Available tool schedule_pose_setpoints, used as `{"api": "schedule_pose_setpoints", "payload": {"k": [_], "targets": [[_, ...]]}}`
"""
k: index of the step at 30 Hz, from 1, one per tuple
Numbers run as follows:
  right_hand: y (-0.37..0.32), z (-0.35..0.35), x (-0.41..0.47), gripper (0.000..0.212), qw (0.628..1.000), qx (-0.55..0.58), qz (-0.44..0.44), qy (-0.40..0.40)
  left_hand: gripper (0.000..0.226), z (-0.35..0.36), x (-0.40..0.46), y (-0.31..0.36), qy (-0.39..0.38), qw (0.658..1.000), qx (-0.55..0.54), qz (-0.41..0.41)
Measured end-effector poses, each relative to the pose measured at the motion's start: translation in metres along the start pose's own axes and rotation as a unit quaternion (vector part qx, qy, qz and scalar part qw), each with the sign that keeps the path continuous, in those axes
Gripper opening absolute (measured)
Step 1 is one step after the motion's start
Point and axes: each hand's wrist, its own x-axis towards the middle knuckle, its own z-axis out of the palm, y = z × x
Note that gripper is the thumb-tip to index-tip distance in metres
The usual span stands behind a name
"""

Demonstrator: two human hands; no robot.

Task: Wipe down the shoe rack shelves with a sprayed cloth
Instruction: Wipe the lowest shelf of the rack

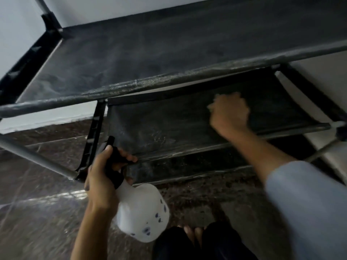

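Crouching before a black shoe rack [169, 53], a person reaches the right hand [230, 111] in over the middle shelf [169, 124], under the front rail of the dusty top shelf [140, 51]. That hand is blurred, its fingers curled into a loose fist above the dark fabric; whether a cloth sits inside it cannot be told, since none shows plainly. The left hand [102, 177] grips the black trigger head of a white spray bottle [142, 209] at the rack's near left corner, thumb and fingers wrapped around the neck, one finger hooked over the trigger, nozzle aimed toward the middle shelf. Small dark blue marks dot the bottle's rounded body, but they are too smeared to read as words or a brand. A pale wet-looking patch shows on the middle shelf near the nozzle. Below it, the lowest shelf [187, 166] sits just above a brown speckled floor [47, 203]. A light blue sleeve [308, 207] covers the right upper arm, and bare toes [193, 233] show between dark trouser legs at the bottom edge.
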Motion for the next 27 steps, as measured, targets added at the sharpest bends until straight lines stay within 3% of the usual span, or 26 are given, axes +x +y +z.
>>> {"api": "schedule_pose_setpoints", "payload": {"k": [4, 6, 8, 10, 13, 16, 18, 19, 22, 27], "targets": [[-0.117, 0.025, -0.048, 0.027, 0.974, 0.127, -0.183, -0.049, 0.040, -0.015, -0.001, 0.004, 0.017, 1.000, -0.019, 0.013], [-0.164, 0.031, -0.078, 0.025, 0.938, 0.160, -0.289, -0.110, 0.039, -0.029, 0.001, 0.011, 0.024, 0.999, -0.006, 0.032], [-0.189, 0.037, -0.091, 0.026, 0.903, 0.196, -0.326, -0.201, 0.034, -0.040, 0.000, 0.020, 0.020, 0.999, 0.010, 0.045], [-0.188, 0.038, -0.088, 0.024, 0.866, 0.304, -0.282, -0.280, 0.037, -0.051, -0.004, 0.026, 0.017, 0.998, 0.023, 0.054], [-0.154, 0.031, -0.078, 0.028, 0.780, 0.538, -0.117, -0.298, 0.042, -0.065, -0.011, 0.033, -0.003, 0.997, 0.039, 0.072], [-0.112, 0.008, -0.089, 0.022, 0.646, 0.697, 0.007, -0.311, 0.036, -0.074, -0.022, 0.042, -0.024, 0.996, 0.056, 0.069], [-0.077, -0.011, -0.102, 0.016, 0.561, 0.749, 0.042, -0.350, 0.035, -0.077, -0.032, 0.046, -0.045, 0.995, 0.068, 0.065], [-0.057, -0.020, -0.110, 0.019, 0.549, 0.750, 0.051, -0.366, 0.035, -0.077, -0.037, 0.047, -0.055, 0.994, 0.077, 0.063], [-0.001, -0.024, -0.135, 0.031, 0.570, 0.707, 0.093, -0.408, 0.033, -0.079, -0.052, 0.040, -0.067, 0.992, 0.101, 0.029], [0.040, 0.030, -0.161, 0.026, 0.570, 0.654, 0.166, -0.468, 0.037, -0.087, -0.054, 0.000, -0.079, 0.988, 0.126, -0.041]]}}
